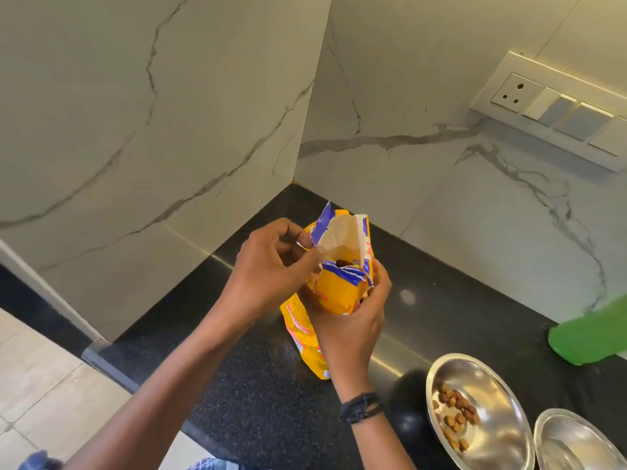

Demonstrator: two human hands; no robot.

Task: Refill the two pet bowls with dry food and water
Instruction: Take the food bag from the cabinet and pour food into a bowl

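A yellow and purple pet food bag (334,293) stands upright on the black counter (264,395), its torn top open and brown kibble visible inside. My left hand (271,269) pinches the torn flap at the bag's left side. My right hand (356,317) grips the bag's front just below the opening. A steel bowl (492,385) at the lower right holds a small pile of kibble (456,418). A second steel bowl (570,442) sits right beside it, partly cut off by the frame; its contents are unclear.
A green bottle (593,337) lies or leans at the right edge of the counter. Marble walls (135,130) enclose the corner behind the bag. A socket and switch panel (549,106) is on the right wall. Tiled floor (44,385) lies beyond the counter's left edge.
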